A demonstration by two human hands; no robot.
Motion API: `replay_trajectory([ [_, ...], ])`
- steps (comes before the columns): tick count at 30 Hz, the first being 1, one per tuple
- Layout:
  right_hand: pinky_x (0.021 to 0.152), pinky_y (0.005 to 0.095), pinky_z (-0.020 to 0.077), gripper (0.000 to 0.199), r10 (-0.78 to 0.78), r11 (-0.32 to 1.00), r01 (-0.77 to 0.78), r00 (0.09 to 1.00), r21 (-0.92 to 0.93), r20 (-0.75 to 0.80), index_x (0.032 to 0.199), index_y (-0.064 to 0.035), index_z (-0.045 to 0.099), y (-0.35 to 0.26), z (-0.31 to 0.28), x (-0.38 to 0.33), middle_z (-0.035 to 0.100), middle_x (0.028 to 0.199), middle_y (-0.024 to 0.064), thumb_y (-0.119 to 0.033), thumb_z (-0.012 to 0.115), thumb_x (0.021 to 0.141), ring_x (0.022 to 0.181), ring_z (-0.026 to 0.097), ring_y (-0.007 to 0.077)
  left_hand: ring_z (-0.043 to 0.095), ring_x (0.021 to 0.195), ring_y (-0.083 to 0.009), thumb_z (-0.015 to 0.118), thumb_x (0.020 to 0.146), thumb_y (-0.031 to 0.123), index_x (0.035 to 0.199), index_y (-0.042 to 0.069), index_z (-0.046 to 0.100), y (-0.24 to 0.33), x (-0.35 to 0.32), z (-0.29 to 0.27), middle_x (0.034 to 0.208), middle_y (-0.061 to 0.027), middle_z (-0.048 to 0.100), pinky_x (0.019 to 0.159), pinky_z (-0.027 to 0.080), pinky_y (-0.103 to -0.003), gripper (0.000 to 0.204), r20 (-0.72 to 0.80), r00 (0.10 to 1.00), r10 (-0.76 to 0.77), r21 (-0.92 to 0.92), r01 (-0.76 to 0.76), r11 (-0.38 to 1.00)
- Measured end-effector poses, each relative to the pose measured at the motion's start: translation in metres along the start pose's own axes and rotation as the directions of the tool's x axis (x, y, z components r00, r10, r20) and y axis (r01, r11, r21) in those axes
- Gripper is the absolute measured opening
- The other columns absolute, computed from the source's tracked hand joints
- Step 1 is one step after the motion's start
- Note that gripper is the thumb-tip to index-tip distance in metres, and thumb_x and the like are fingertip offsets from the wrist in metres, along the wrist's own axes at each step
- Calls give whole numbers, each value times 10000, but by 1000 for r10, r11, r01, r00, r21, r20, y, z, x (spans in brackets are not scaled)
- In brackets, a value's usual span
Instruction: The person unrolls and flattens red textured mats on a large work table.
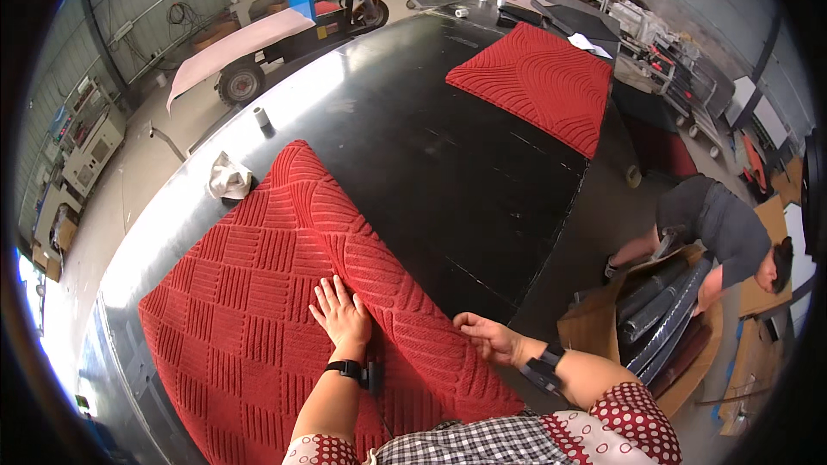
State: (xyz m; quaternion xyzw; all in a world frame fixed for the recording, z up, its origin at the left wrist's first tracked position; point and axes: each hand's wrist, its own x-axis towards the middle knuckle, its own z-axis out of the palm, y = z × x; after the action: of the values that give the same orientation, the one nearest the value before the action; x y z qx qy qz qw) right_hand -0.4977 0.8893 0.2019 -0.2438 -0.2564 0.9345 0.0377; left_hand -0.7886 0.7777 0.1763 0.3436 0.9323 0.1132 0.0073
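A large red floor mat with a ribbed checker pattern lies on the dark worktable in front of me. Along its right side runs a rolled-over red length with curved ribs; whether this is a second mat or part of the same one, I cannot tell. My left hand rests flat on the checkered surface beside the roll, fingers spread. At the roll's right edge, my right hand has its fingers curled and closed on the mat's border. Part of that grip is hidden.
Another red mat with wavy ribs lies at the table's far right. A crumpled white cloth and a small roll sit near the left edge. To the right, a person bends over a cardboard box of dark rolls.
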Motion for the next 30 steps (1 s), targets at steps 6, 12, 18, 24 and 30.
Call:
replay_trajectory([
  [6,1088,402,437,474,59,966,-46,997,255,-44,1385,-72,498,-6,41,16,578,1357,77,-297,602,981,1173,586,205,150,1511,-308,361,1011,396,1565,145,238,3,2,-6,1633,-114,198,1195,84,-568,621,28,1000,-5,3,5,1000],
  [12,1094,398,426,552,129,980,-140,988,142,88,1400,-71,491,-75,55,21,570,1378,87,-328,643,936,1192,582,236,151,1510,-312,400,981,427,1552,131,277,-3,0,-2,1628,-132,209,1197,75,-569,655,23,999,-36,8,36,999],
  [18,1045,365,457,514,-42,992,-17,880,122,473,1425,-102,457,-175,26,20,627,1206,47,-239,594,948,1127,599,184,148,1511,-313,424,963,423,1545,130,292,3,2,-4,1627,-132,210,1203,70,-561,665,32,999,-42,25,41,999],
  [24,1035,332,457,481,-41,994,-18,844,105,534,1424,-80,455,-195,1,66,618,1164,9,-284,557,1000,1082,598,151,157,1507,-317,466,941,411,1543,149,296,9,8,-5,1626,-120,217,1206,90,-546,678,39,997,-65,93,61,994],
  [30,1141,332,346,529,431,901,-432,901,39,49,1475,-84,415,-130,11,78,535,1414,35,-393,459,1048,1298,477,166,194,1498,-318,440,950,327,1537,133,303,9,6,-9,1616,-123,244,1207,119,-523,634,26,996,-86,83,83,993],
])
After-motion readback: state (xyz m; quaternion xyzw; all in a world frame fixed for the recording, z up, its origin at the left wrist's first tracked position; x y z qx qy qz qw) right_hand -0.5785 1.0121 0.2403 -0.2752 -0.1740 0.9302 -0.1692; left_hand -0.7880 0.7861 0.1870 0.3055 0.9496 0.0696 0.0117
